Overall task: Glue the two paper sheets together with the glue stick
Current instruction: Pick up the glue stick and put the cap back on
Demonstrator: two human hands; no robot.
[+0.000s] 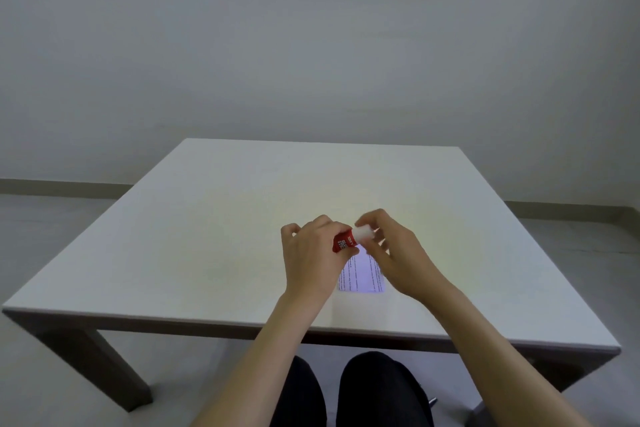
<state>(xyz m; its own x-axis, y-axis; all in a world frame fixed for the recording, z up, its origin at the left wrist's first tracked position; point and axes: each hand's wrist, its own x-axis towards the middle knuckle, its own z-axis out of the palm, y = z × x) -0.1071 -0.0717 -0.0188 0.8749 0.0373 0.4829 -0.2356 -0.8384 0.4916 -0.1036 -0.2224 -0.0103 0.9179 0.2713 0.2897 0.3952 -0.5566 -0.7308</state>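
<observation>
A red glue stick [344, 241] with white lettering is held level above the table, and my left hand [313, 255] grips its red body. At its right end sits a white cap [363, 233], pinched by the fingertips of my right hand [394, 250]. Below and between my hands a small paper sheet [363, 276] with printed lines along its edges lies flat on the white table [207, 236]. My hands cover its far end. Whether a second sheet lies under or beside it I cannot tell.
The table's near edge [173, 321] runs just in front of my knees [346, 388]. A plain grey wall stands behind the table, with floor visible on both sides.
</observation>
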